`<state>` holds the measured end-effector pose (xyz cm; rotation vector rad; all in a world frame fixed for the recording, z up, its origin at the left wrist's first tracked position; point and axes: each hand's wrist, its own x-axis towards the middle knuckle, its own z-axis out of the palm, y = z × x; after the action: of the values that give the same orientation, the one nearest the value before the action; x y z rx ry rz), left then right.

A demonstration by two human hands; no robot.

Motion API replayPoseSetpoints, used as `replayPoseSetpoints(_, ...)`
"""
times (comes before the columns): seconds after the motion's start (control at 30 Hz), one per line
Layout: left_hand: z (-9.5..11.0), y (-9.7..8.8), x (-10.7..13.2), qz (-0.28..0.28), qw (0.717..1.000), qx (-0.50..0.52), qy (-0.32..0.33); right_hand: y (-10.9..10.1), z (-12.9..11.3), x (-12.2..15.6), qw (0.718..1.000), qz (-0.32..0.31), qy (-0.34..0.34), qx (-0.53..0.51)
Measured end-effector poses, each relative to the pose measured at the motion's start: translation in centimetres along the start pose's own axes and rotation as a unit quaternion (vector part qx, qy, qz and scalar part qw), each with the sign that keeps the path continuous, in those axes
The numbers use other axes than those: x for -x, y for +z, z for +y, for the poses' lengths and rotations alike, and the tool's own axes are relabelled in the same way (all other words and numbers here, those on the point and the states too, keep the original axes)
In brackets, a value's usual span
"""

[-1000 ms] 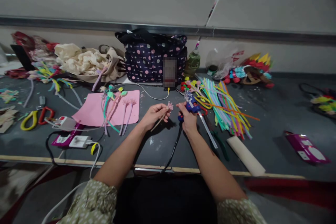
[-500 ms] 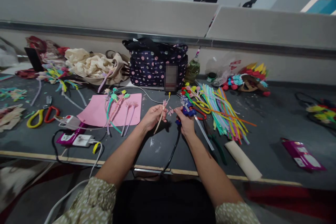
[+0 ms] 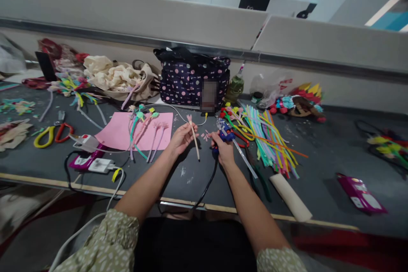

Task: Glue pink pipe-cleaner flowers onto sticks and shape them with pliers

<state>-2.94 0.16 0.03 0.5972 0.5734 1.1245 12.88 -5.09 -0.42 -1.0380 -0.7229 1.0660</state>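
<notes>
My left hand (image 3: pixel 180 139) is closed on a thin pale stick (image 3: pixel 194 138) with a small pink flower tip at its top; the stick stands nearly upright over the dark table (image 3: pixel 321 157). My right hand (image 3: pixel 223 148) grips a blue glue gun (image 3: pixel 225 133) whose black cord (image 3: pixel 205 187) runs toward the table's front edge. A small pink piece (image 3: pixel 205 136) sits between the two hands. Left of my left hand, finished pipe-cleaner flowers (image 3: pixel 143 129) lie on a pink sheet (image 3: pixel 119 131).
A spotted dark bag (image 3: pixel 191 80) stands behind the hands. Coloured pipe cleaners (image 3: pixel 270 134) and a cardboard tube (image 3: pixel 290 195) lie to the right, with a purple packet (image 3: pixel 361 193) farther right. Scissors (image 3: pixel 52 134), a power strip (image 3: pixel 92 161) and cloth bags (image 3: pixel 117 76) sit left.
My left hand has turned the stick from slanting to nearly upright, its flower tip now up. The small pink piece has come off near the glue gun. The camera tilted up a little.
</notes>
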Motion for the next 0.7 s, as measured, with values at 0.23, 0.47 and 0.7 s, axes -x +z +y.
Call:
replayPoseSetpoints(0.23, 0.0, 0.0, 0.1, -0.007, 0.999, 0.035, 0.005, 0.0, 0.8, 0.4, 0.996, -0.07, 0.026, 0.049)
replayPoseSetpoints(0.47, -0.1, 0.0, 0.2, -0.006, 0.999, 0.03, 0.019, 0.9, 0.5, 0.9, 0.99, -0.105, 0.074, 0.06)
replayPoseSetpoints(0.7, 0.1, 0.1, 0.4, -0.003, 1.0, 0.017, 0.016, 0.8, 0.8, 1.2, 0.992, -0.085, 0.093, 0.001)
